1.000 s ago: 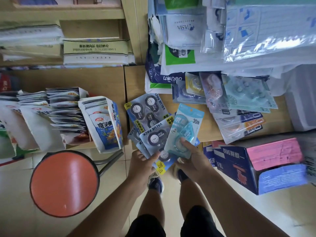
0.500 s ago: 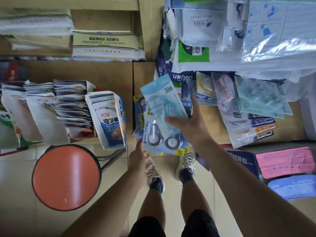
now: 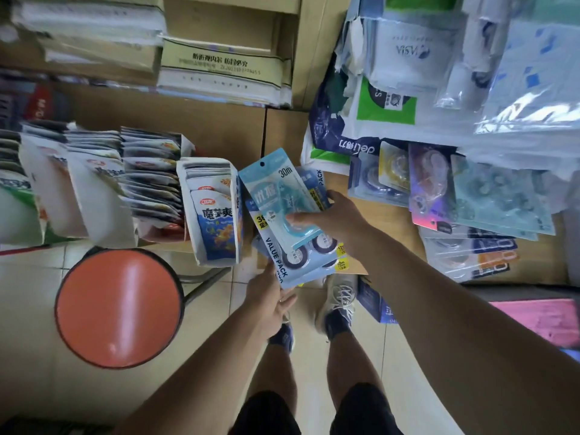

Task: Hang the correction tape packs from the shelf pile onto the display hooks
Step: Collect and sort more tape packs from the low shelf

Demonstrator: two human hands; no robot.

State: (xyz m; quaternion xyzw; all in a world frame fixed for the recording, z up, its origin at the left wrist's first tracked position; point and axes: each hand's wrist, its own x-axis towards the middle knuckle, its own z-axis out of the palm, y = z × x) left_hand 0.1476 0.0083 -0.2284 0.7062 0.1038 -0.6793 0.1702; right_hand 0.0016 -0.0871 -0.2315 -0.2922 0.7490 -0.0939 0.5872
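**Packs gathered up in one hand, hooks nowhere in view yet**

So the right hand (image 3: 334, 222) was gripping a fanned stack of correction tape packs (image 3: 284, 215), thumb pressed across the front of the light blue 30m pack on top, fingers hidden behind. The stack was held above the front edge of the shelf (image 3: 389, 230), with the punched hang hole at the top pointing away from the person. My guess is that kept the holes ready to slide onto a hook.

The left hand (image 3: 270, 298) sat just under the bottom edge of the value packs, fingers loose and not closed on anything, probably there to steady or catch the lower cards, since they were splayed and could slip.

More packs (image 3: 464, 249) lay piled toward the shelf's right end. An orange stool (image 3: 117, 307) stood on the floor on the left. No display hooks that I could make out, so the hanging itself hadn't started.
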